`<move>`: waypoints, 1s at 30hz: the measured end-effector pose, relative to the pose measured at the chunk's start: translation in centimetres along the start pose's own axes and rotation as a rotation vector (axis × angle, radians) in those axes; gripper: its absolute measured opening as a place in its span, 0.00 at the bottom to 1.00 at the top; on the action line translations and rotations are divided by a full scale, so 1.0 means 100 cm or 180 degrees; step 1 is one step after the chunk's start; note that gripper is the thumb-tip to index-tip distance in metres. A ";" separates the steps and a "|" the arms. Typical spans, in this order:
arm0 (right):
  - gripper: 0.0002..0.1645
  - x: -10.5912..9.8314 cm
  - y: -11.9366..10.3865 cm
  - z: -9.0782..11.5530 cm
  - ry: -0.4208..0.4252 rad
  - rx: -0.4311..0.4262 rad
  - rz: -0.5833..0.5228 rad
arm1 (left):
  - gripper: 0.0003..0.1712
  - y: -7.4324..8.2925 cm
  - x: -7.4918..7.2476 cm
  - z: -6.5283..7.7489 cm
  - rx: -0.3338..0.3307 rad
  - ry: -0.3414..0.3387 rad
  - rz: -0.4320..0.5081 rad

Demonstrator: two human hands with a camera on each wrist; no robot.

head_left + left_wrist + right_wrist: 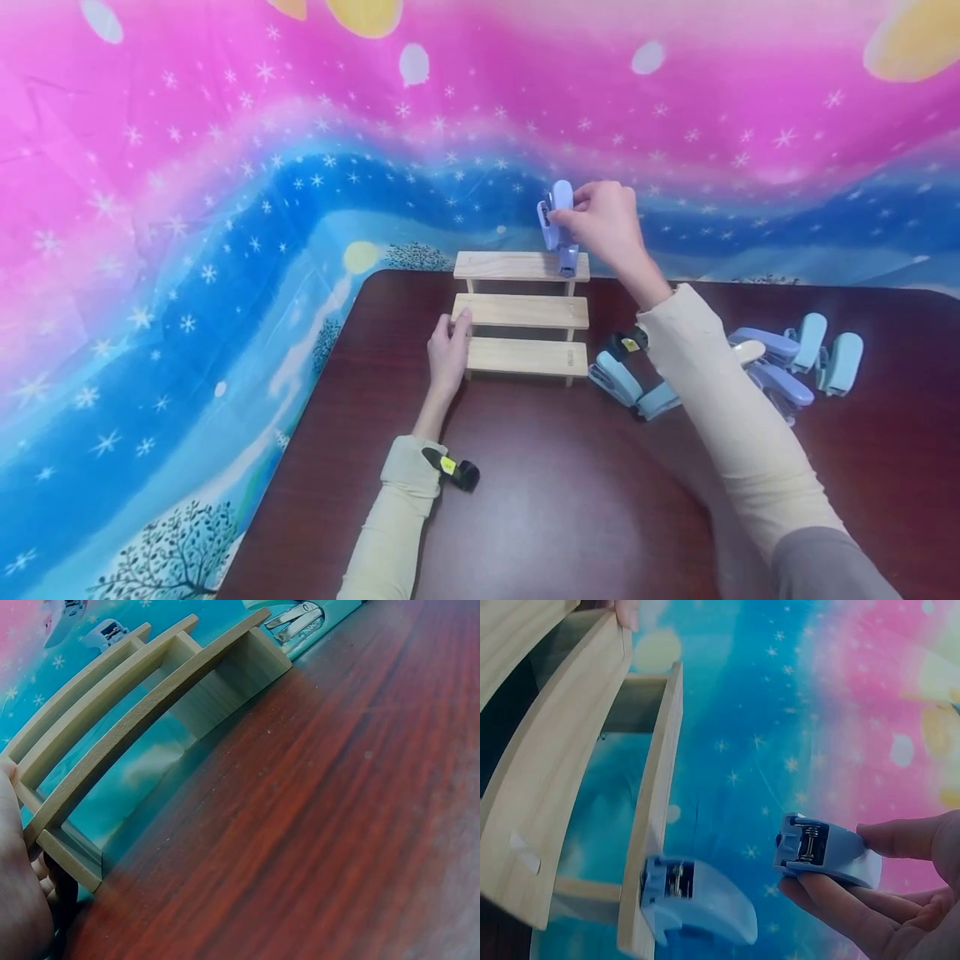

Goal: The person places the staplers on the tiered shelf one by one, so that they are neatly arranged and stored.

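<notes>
A three-tier wooden rack [521, 311] stands near the back of the table. My left hand [448, 348] grips its left end, thumb by the middle tier; in the left wrist view, fingers [46, 879] show below the lowest board. Above the rack's top right, my right hand [609, 218] pinches a lavender stapler [561, 198] between thumb and fingers. A second lavender stapler [567, 260] rests on the right end of the top tier. In the right wrist view the held stapler [844, 853] is apart from the one on the tier [716, 904].
Right of the rack lie several staplers: mint ones [618, 379], lavender ones [783, 382] and a cream one [750, 351], partly hidden by my right sleeve. A patterned cloth [225, 167] hangs behind the dark wooden table [540, 483].
</notes>
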State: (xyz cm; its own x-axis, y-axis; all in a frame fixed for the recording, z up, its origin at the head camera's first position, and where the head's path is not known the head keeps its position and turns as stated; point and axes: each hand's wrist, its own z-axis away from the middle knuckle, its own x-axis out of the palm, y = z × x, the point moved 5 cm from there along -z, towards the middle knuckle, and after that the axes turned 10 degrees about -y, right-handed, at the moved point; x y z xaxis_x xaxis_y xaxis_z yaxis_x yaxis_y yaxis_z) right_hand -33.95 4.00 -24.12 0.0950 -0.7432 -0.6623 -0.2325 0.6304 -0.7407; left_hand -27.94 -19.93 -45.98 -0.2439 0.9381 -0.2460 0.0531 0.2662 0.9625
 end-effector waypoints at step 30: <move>0.23 0.065 -0.005 -0.027 -0.0260 -0.0140 0.0634 | 0.26 -0.001 -0.001 0.000 0.0021 -0.0005 0.0061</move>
State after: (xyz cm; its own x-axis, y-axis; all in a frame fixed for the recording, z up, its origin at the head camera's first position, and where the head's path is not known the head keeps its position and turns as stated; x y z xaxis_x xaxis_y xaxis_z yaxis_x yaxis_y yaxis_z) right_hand -35.81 -1.74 -27.81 0.1207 -0.5832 -0.8033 -0.2962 0.7512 -0.5899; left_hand -27.92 -20.07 -46.08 -0.2412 0.9434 -0.2277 0.0640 0.2496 0.9662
